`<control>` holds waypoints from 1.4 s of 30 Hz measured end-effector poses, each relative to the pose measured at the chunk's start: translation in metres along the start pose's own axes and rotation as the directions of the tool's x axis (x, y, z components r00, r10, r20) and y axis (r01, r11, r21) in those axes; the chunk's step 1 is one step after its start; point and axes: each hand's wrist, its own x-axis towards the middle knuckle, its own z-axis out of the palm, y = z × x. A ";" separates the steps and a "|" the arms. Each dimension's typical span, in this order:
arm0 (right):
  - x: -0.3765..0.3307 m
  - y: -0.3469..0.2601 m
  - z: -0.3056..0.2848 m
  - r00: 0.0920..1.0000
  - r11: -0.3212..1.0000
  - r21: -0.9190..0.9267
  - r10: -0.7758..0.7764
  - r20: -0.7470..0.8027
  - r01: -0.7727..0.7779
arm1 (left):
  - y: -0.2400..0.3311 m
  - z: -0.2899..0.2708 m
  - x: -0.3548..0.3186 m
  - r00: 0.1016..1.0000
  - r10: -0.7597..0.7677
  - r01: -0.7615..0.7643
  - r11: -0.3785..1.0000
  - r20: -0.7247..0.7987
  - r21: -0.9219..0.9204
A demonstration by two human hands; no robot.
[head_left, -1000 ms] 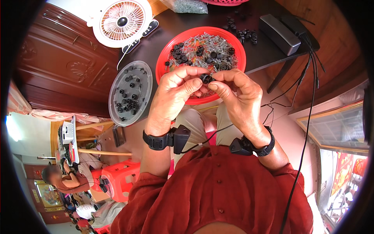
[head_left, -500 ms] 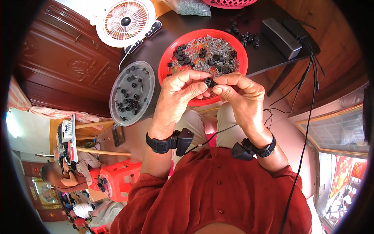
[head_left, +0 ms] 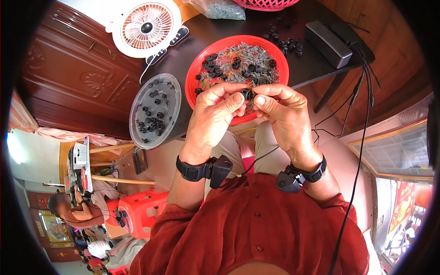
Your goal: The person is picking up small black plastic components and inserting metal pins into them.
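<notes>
Between my two hands, over the near rim of a red round tray, is a small round black plastic part. My left hand pinches it from the left with thumb and fingertips. From the right, the thumb and forefinger of my right hand close on it too. Its far details are hidden by my fingers. Many silver screw-like metal pins lie in the tray, with black round parts heaped on its left side and others scattered among the pins.
Left of the tray, a clear round lid-like dish holds several black parts. A white fan stands at the back left. More black parts lie on the dark table near a grey box with cables. A person sits far left by red stools.
Both hands keep hold of the black part, which now shows more between the fingertips. My right thumb has shifted slightly, and the whole view has moved a little.
</notes>
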 end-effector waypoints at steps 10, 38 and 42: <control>0.001 -0.003 -0.002 0.991 0.961 0.247 0.106 0.086 -0.125 | -0.003 0.000 0.002 0.999 0.007 -0.006 0.999 0.032 -0.039; -0.001 -0.001 0.001 0.955 0.857 0.422 0.242 0.174 -0.294 | -0.001 0.008 -0.001 0.996 0.074 -0.072 0.997 0.047 -0.038; -0.001 0.002 0.000 0.957 0.870 0.407 0.216 0.191 -0.278 | -0.003 0.010 0.000 0.989 0.143 -0.145 0.989 0.045 0.029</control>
